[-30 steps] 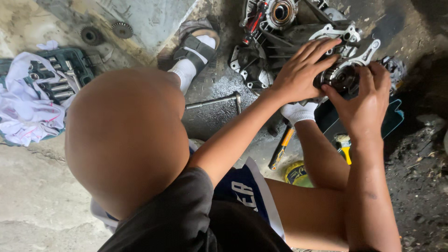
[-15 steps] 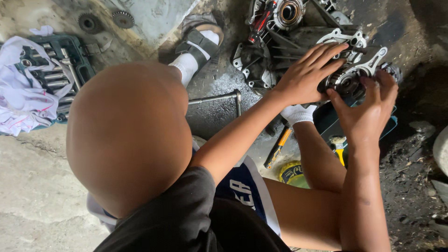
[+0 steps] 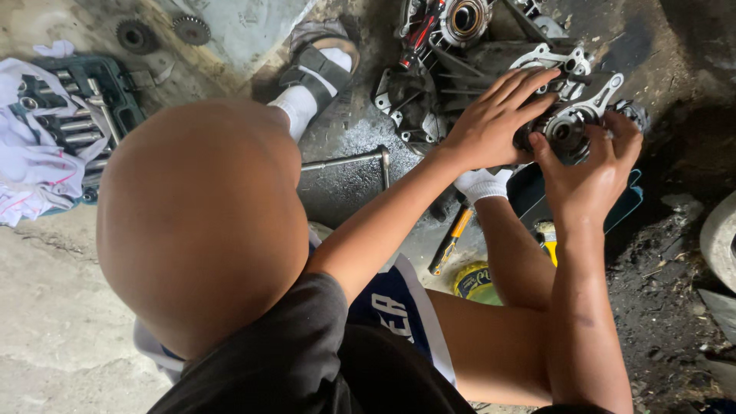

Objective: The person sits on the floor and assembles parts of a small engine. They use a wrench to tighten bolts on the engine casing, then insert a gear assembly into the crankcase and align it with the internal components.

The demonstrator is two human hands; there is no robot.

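Engine part point(image 3: 566, 132), round and greasy, sits gripped in my right hand point(image 3: 590, 172); my left hand point(image 3: 491, 123) lies open, fingers spread, pressing its left side.

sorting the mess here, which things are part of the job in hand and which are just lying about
In hand:
left hand on the engine casing
right hand on the round metal part

Lying about:
socket set case
white rag
two gears
T-handle wrench
yellow-handled screwdriver
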